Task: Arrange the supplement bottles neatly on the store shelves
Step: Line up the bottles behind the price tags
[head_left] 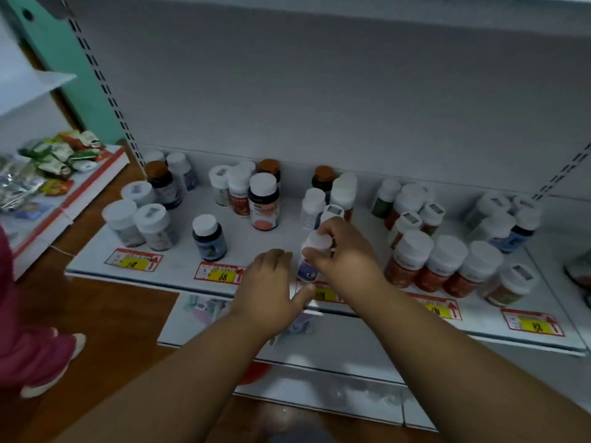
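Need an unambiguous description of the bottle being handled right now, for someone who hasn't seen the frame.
Start at the white shelf with yellow price tags along its front edge. Near its front middle, just behind the tag reading 118, stands a small white-capped bottle with a blue-purple label. It is the only bottle under a hand: the right hand pinches its cap, with the left hand beside it.

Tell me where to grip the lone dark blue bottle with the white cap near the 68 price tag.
Take the dark blue bottle by its white cap, or just below it on the body, coming from the front and above. It stands upright and apart from the other bottles, so fingers likely fit on both sides. The left hand is nearest.
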{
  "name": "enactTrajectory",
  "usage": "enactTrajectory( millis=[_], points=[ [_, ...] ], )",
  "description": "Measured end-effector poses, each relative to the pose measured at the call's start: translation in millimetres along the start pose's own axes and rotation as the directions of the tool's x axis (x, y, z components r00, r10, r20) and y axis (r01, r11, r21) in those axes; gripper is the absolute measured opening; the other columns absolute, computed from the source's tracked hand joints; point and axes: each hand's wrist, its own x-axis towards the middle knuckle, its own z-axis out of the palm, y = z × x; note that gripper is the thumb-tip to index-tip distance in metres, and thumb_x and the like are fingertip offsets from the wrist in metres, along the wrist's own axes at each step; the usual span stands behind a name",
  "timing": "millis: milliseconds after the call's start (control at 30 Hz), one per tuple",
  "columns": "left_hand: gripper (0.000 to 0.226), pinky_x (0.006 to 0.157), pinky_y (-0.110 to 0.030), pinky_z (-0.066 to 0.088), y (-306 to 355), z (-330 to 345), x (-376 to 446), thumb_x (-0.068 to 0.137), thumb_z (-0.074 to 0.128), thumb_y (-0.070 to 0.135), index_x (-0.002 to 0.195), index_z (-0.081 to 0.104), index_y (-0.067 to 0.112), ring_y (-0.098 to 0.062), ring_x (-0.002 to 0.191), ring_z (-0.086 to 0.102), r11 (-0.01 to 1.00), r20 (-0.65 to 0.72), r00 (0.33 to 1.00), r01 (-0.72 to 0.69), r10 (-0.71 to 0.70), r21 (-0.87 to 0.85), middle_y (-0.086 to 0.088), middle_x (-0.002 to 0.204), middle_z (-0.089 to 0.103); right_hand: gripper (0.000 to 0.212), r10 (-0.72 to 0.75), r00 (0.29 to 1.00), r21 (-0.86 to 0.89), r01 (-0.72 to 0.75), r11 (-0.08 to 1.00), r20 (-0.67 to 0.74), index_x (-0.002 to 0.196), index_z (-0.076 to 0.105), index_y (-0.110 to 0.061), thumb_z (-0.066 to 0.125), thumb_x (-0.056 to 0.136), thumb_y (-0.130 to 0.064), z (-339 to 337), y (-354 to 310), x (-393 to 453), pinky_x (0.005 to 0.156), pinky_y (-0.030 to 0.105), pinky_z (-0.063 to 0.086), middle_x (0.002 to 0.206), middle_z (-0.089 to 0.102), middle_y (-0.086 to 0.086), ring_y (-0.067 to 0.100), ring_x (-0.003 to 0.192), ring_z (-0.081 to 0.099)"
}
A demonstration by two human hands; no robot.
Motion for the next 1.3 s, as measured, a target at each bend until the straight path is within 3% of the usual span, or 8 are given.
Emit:
enactTrajectory(
  millis=[100,267,600,700,833,1067,1200,1300],
  points=[
    [0.061,0.102,-0.038,0.039,-11,10,9,0.081,0.047,0.055,0.120,0.057,0.009,-0.033,0.116,0.051,0.996,0.038,0.996,-0.083,0.082,0.017,-0.013,0.119,0.057,0.039,-0.008,1.000,-0.035,0.008,0.999,0.008,0.113,0.054,-0.017,0.072,0.082,-0.032,18,2,2,0.075,0.032,0.042,0.104,0.051,0.001,0.020,0.093,0.053],
    [0.084,0.116,-0.041,0.021,-21,22,10,0.078,0.031,0.061,0.140,0.041,0.006,-0.032,0.136,0.033,0.994,0.113,0.992,-0.070,0.060,0.086,-0.015,0.143,0.041,0.038,-0.105,0.993,-0.112,0.099,0.989,-0.055,0.111,0.056,-0.014,0.072,0.082,-0.031,31,1,1,0.067,0.029,0.036,0.099,0.046,-0.003,0.016,0.081,0.047],
    [0.060,0.105,-0.038,0.035,-19,9,9,0.077,0.063,0.039,0.124,0.056,0.003,-0.033,0.120,0.048,0.998,0.028,0.998,-0.050,0.050,-0.025,-0.017,0.125,0.054,0.041,-0.140,0.989,-0.189,0.127,0.974,-0.057,0.117,0.058,-0.003,0.071,0.086,-0.026,25,-11,-6,0.076,0.031,0.040,0.109,0.055,0.015,0.031,0.092,0.054],
    [0.058,0.098,-0.035,0.038,-8,-11,6,0.077,0.064,0.039,0.123,0.055,0.005,-0.030,0.113,0.050,0.985,-0.148,0.988,-0.069,0.045,-0.158,-0.014,0.122,0.057,0.034,-0.193,0.969,-0.214,0.157,0.964,-0.157,0.113,0.061,-0.002,0.067,0.087,-0.022,0,-13,-22,0.080,0.030,0.043,0.109,0.058,0.015,0.031,0.098,0.056],
    [0.059,0.097,-0.038,0.038,41,-27,15,0.080,0.058,0.040,0.125,0.053,0.003,-0.031,0.112,0.048,0.949,-0.335,0.928,-0.241,0.164,-0.203,-0.016,0.122,0.054,0.024,-0.176,0.944,-0.228,0.113,0.967,-0.278,0.104,0.063,-0.006,0.065,0.084,-0.021,-59,2,-39,0.081,0.020,0.037,0.104,0.060,0.010,0.021,0.097,0.054],
    [0.055,0.097,-0.040,0.043,164,-8,42,0.079,0.065,0.034,0.126,0.057,0.007,-0.032,0.114,0.052,0.896,-0.275,0.909,-0.379,0.313,-0.231,-0.013,0.123,0.057,0.009,-0.161,0.850,-0.185,0.077,0.980,-0.501,0.092,0.063,-0.015,0.062,0.085,-0.021,-167,72,-49,0.069,0.014,0.036,0.088,0.056,-0.006,0.003,0.081,0.050],
    [0.051,0.097,-0.039,0.044,220,12,55,0.079,0.061,0.033,0.124,0.061,0.008,-0.032,0.114,0.054,0.907,-0.282,0.928,-0.322,0.245,-0.270,-0.011,0.123,0.059,0.014,-0.110,0.898,-0.215,0.018,0.976,-0.425,0.103,0.064,-0.014,0.063,0.089,-0.014,-228,142,-29,0.075,0.028,0.048,0.098,0.060,0.004,0.022,0.085,0.062],
    [0.046,0.097,-0.039,0.046,249,26,67,0.081,0.063,0.031,0.120,0.064,0.005,-0.032,0.111,0.057,0.916,-0.354,0.903,-0.335,0.245,-0.221,-0.013,0.119,0.062,0.030,-0.058,0.973,-0.312,-0.015,0.950,-0.225,0.122,0.061,-0.013,0.060,0.092,-0.015,-258,191,0,0.085,0.023,0.040,0.120,0.058,0.009,0.026,0.099,0.061]
  ],
)
